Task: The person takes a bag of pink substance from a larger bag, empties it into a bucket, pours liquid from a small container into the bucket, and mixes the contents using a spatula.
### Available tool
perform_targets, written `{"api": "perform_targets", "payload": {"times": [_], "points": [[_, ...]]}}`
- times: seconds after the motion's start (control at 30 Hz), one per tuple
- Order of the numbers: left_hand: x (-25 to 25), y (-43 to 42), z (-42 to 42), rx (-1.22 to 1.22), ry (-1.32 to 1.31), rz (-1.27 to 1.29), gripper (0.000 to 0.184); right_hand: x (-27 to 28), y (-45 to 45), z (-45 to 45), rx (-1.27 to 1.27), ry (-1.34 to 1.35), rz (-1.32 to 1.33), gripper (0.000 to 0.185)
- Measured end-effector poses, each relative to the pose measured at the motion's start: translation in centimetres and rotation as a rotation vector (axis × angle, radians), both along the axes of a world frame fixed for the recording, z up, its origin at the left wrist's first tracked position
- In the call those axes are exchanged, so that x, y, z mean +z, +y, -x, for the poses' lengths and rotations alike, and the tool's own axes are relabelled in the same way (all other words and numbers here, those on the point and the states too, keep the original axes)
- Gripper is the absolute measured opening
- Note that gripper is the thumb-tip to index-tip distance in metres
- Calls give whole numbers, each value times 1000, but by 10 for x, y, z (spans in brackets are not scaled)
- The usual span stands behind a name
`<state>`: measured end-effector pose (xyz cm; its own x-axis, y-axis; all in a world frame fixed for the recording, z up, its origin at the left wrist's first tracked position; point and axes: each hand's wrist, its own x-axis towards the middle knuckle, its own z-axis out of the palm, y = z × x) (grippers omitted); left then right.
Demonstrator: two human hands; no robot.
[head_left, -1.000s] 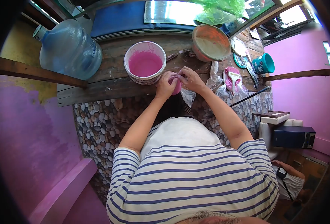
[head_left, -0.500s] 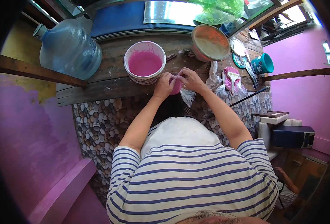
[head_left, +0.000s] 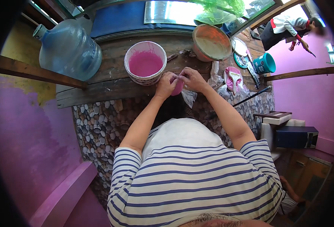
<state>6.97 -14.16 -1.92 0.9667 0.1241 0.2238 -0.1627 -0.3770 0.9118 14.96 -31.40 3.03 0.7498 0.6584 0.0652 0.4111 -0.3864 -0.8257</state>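
My left hand (head_left: 167, 84) and my right hand (head_left: 193, 79) meet at the front edge of the wooden table. Their fingertips are pinched together at the top of a small pink plastic bag (head_left: 177, 89), which hangs full and rounded below them. Just left of my hands stands a white bucket (head_left: 145, 78) with pink paint inside. A crumpled clear plastic bag (head_left: 189, 98) hangs close under my right hand. What exactly the fingertips pinch is partly hidden.
On the wooden table (head_left: 110, 81) are a large water jug (head_left: 70, 53), an orange basin (head_left: 212, 43), a pink bag with a brush (head_left: 234, 80) and a teal tub (head_left: 264, 63). A black rod (head_left: 252, 96) juts out at right. Another person (head_left: 288, 28) bends at upper right.
Both hands stay pinched on the pink bag, with only slight finger movement. Another person has come into view at upper right. The person at lower right has lowered an arm.
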Motion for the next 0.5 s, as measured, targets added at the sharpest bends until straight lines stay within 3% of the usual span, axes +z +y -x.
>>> {"api": "perform_targets", "payload": {"times": [0.5], "points": [[-13,-7,-3,54,51,147,13,-15,-3,1,-37,-109,16,15]]}}
